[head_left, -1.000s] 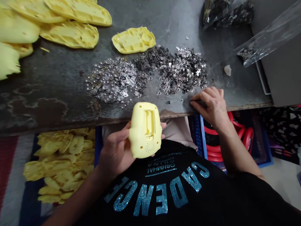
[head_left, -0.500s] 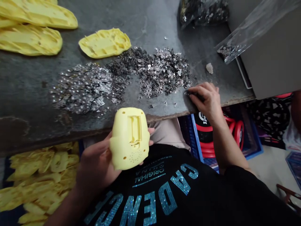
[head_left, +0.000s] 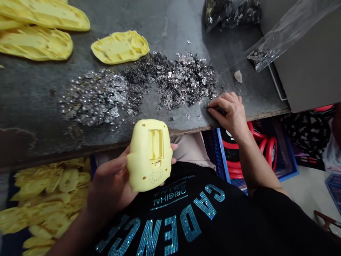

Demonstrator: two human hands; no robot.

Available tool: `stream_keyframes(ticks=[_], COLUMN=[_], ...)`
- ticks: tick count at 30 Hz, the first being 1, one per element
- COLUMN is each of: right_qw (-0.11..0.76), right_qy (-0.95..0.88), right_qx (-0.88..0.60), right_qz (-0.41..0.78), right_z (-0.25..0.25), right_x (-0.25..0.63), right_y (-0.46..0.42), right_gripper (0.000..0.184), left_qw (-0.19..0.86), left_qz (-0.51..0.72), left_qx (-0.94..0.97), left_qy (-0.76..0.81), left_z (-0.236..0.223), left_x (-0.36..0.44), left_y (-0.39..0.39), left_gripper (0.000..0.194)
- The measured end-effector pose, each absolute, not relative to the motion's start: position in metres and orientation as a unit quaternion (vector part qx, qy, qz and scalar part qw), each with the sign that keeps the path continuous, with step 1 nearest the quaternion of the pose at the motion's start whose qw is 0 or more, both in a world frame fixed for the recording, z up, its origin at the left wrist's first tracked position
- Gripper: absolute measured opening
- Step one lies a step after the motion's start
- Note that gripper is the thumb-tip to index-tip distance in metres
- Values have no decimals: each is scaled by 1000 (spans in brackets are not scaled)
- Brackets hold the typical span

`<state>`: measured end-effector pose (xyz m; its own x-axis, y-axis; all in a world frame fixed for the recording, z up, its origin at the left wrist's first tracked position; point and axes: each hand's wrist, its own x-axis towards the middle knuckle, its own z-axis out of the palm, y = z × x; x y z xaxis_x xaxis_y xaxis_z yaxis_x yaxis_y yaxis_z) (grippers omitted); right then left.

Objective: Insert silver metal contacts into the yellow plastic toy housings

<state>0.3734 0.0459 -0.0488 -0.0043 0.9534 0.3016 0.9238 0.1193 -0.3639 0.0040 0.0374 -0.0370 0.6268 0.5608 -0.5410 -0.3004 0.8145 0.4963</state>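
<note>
My left hand (head_left: 117,177) grips a yellow plastic casing (head_left: 144,153) below the table edge. The casing shows its outer side, with a battery compartment, screw holes and a dotted speaker grille. At the table's front edge, my right hand (head_left: 230,112) pinches thumb and forefinger together on a small dark metal piece (head_left: 208,106), mostly hidden by the fingertips. Just left of that hand lies a heap of small metal contact plates (head_left: 183,81). Farther left spreads a second heap of shiny metal contacts with raised bumps (head_left: 93,97).
One yellow shell (head_left: 121,48) lies inside-up behind the heaps; stacked shells (head_left: 37,42) sit far left. Bags of metal parts (head_left: 234,14) (head_left: 262,57) stand at the back right. Below the table are yellow shells (head_left: 58,199) and a blue crate (head_left: 223,160) with red-and-black items.
My right hand has shifted slightly left along the table edge, fingers still pinched. The casing in my left hand has moved a little to the right in view.
</note>
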Motion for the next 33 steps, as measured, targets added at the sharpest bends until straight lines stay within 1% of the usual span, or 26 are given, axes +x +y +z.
stream_keyframes(ticks=[3, 8, 10, 13, 15, 17, 19, 20, 27, 31, 33], right_qw=[266, 320, 357, 402, 413, 416, 422, 426, 422, 412, 407], right_qy=[-704, -693, -709, -757, -783, -800, -810, -815, -844, -854, -858], right_qx=[-658, -645, -606, -505, -443, -401, -374, -362, -323, -314, -311], right_qz=[41, 39, 49, 102, 140, 161, 160, 153, 73, 45, 32], right_z=[-53, -46, -34, -13, -3, 3, 6, 7, 11, 13, 12], right_x=[378, 372, 358, 330, 313, 300, 291, 288, 276, 273, 273], right_y=[42, 33, 28, 21, 20, 21, 24, 26, 33, 32, 32], right_gripper=[15, 9, 7, 8, 10, 12, 11, 11, 8, 7, 9], left_qw=[883, 893, 905, 921, 926, 929, 931, 932, 943, 942, 937], left_qz=[251, 286, 285, 266, 263, 259, 250, 247, 223, 196, 195], left_qx=[191, 197, 206, 213, 204, 197, 197, 198, 189, 204, 213], left_qy=[348, 287, 239, 186, 179, 177, 176, 177, 160, 179, 196], left_z=[-39, -34, -30, -28, -27, -26, -23, -21, -21, -23, -23], left_x=[5, 19, 27, 33, 33, 31, 27, 25, 11, 5, 6], left_y=[36, 36, 35, 33, 30, 26, 23, 21, 15, 12, 12], left_gripper=[110, 100, 98, 96, 88, 75, 65, 63, 64, 88, 94])
